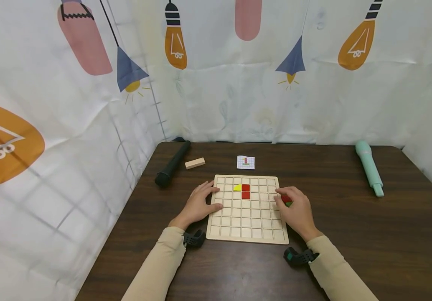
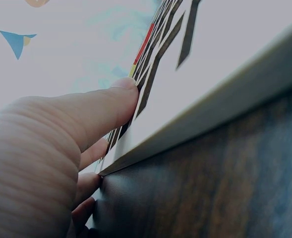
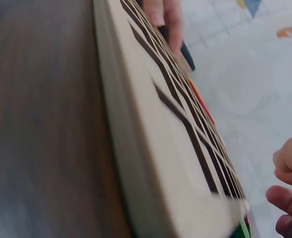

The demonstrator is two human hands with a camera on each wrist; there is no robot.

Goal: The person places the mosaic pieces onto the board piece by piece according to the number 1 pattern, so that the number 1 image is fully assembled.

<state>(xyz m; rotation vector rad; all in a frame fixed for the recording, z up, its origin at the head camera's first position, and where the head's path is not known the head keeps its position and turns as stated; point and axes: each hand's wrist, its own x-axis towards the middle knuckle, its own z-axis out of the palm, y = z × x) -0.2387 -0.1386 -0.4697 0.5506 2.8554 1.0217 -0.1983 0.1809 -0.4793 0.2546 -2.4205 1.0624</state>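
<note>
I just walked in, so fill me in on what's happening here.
A person's left hand touches the left edge of a wooden grid board. The right hand is at the right edge, by some red and green pieces; whether it holds one is unclear. Two red squares and a yellow piece lie on the board, and a patterned card lies beyond.

Cream gridded board (image 1: 247,239), red tiles (image 1: 245,195)

Between the person's left hand (image 1: 196,205) and right hand (image 1: 296,211): one board (image 1: 246,213), two red squares (image 1: 245,195), one yellow piece (image 1: 237,188). Beside the right, red and green pieces (image 1: 286,199), too hidden to count. Beyond both: one card (image 1: 245,162), one block (image 1: 195,163), one black stick (image 1: 173,163), one green stick (image 1: 369,166).
</note>
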